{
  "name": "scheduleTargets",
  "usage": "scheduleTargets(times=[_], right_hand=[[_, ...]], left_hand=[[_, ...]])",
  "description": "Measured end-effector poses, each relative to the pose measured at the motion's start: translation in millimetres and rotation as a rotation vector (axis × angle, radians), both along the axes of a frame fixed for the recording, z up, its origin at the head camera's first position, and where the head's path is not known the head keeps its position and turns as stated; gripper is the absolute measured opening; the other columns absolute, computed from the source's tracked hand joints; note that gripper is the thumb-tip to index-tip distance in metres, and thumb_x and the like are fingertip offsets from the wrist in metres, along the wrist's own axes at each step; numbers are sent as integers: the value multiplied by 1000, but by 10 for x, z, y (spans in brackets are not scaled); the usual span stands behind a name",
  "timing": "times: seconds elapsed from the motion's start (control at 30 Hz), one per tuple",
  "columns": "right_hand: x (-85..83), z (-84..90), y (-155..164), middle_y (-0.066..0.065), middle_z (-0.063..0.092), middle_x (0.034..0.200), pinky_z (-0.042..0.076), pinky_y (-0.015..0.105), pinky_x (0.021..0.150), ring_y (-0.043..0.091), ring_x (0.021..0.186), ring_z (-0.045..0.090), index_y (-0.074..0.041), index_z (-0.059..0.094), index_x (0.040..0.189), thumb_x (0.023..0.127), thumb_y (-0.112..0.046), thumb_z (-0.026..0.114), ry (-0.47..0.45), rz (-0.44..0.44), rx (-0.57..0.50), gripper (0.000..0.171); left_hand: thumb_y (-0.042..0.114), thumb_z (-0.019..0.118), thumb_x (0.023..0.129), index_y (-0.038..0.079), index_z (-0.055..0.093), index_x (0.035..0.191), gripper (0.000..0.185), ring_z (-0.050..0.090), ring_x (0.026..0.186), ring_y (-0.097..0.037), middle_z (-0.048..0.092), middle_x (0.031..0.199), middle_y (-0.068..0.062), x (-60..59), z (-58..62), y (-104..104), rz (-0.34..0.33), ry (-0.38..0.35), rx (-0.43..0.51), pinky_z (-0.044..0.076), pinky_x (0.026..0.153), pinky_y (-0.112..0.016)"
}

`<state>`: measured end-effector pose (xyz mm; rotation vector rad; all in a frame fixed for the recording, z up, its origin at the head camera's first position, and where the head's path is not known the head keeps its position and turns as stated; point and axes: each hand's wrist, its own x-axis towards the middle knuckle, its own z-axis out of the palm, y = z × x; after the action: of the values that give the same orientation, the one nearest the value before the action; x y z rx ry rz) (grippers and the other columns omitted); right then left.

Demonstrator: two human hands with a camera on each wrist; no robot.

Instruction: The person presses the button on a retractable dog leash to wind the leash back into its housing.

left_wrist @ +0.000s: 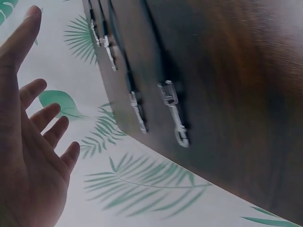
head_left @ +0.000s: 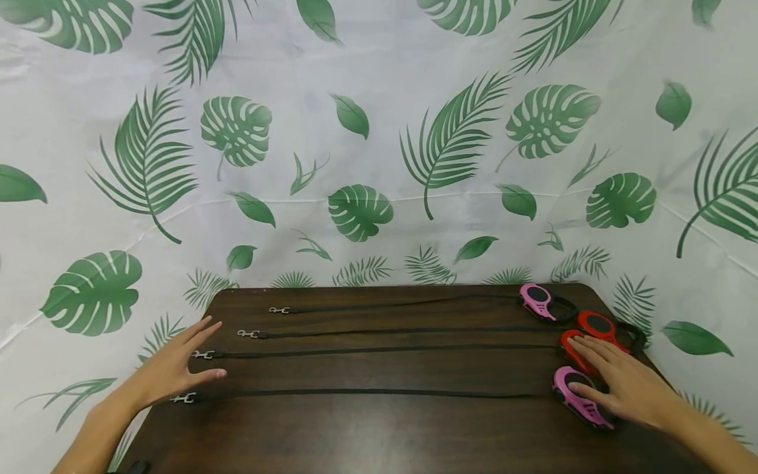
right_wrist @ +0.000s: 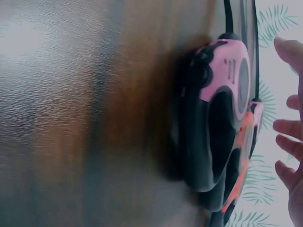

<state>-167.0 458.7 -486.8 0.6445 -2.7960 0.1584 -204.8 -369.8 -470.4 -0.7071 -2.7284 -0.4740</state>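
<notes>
Four retractable dog leashes, two pink and two red, lie with their cords drawn out across the table. Nearest the front is a pink leash (head_left: 571,388), with a red leash (head_left: 568,342) behind it. Further back are another red leash (head_left: 598,322) and a pink leash (head_left: 535,299). My right hand (head_left: 630,385) hovers over the near handles with fingers spread, apart from them in the right wrist view. On the left, my left hand (head_left: 172,365) is raised by the metal clips, thumb and fingers apart, holding nothing. The nearest clip (left_wrist: 175,116) lies flat.
The dark wooden table (head_left: 355,434) has rounded back corners. A white cloth with green leaves (head_left: 379,151) hangs behind it and shows past its sides. Black cords (head_left: 367,392) run roughly side by side between handles and clips. A small dark object (head_left: 139,467) sits at the bottom left.
</notes>
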Motion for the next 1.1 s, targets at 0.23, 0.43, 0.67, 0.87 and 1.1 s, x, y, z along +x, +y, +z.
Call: scheduleTargets(times=[0.23, 0.43, 0.67, 0.87, 1.1], right_hand=[[100, -83, 39, 12, 63, 138, 42, 34, 110, 36, 122, 62, -15, 60, 149, 78, -50, 90, 113, 57, 27, 85], [186, -135, 47, 4, 68, 125, 37, 18, 102, 29, 110, 68, -16, 68, 139, 73, -54, 93, 150, 68, 28, 80], [292, -178, 60, -4, 65, 115, 56, 43, 76, 19, 97, 66, -21, 70, 135, 70, -58, 94, 146, 20, 35, 79], [362, -238, 89, -5, 62, 109, 58, 46, 70, 17, 89, 61, -18, 73, 128, 68, -58, 95, 145, -17, 22, 76], [403, -329, 134, 0, 68, 102, 55, 46, 62, 17, 76, 61, -15, 73, 128, 64, -58, 97, 153, -18, 10, 81]], left_hand=[[40, 100, 64, 3, 60, 143, 97, 56, 124, -57, 57, 145, -31, 92, -151, -87, -43, 15, 37, 47, 96, -62], [35, 103, 55, 1, 69, 127, 87, 64, 109, -45, 69, 127, -22, 159, -283, -132, -89, 105, 73, 21, 105, -3], [30, 104, 49, 3, 73, 117, 80, 69, 101, -29, 73, 110, -15, 178, -400, -198, -139, 168, 96, 25, 104, 0], [23, 104, 47, 2, 75, 110, 72, 69, 94, -14, 73, 101, -8, 200, -483, -291, -166, 142, 89, 37, 93, -2], [16, 103, 49, 6, 77, 104, 62, 67, 91, -5, 71, 96, -2, 233, -584, -346, -173, 127, 114, 39, 87, -2]])
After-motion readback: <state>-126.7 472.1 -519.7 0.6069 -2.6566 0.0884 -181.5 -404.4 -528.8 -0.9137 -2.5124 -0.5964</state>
